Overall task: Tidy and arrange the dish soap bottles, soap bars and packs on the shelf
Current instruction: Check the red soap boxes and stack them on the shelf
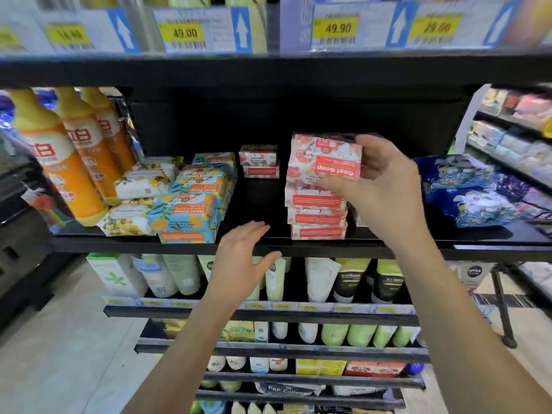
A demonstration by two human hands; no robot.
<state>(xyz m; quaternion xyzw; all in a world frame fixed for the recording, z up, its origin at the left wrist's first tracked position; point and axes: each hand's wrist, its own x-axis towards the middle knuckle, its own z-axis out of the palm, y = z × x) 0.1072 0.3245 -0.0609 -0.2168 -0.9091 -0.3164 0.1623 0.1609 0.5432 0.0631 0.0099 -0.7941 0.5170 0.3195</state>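
Observation:
My right hand (379, 180) grips a pink Goat Soap box (324, 158) at the top of a stack of pink soap boxes (316, 215) on the black shelf (268, 245). My left hand (242, 258) hovers open at the shelf's front edge, fingers straight, holding nothing. Two more pink boxes (258, 161) stand further back. Left of the gap lie stacked blue-and-orange Goat Soap boxes (191, 204) and white floral soap packs (140, 186). Orange dish soap bottles (59, 156) stand upright at the far left.
Blue patterned packs (466, 189) lie at the shelf's right end. Price tags (182, 32) hang on the shelf above. Lower shelves hold tubes and bottles (319, 279). Another aisle rack (513, 130) stands to the right. A bare strip of shelf runs between the two soap stacks.

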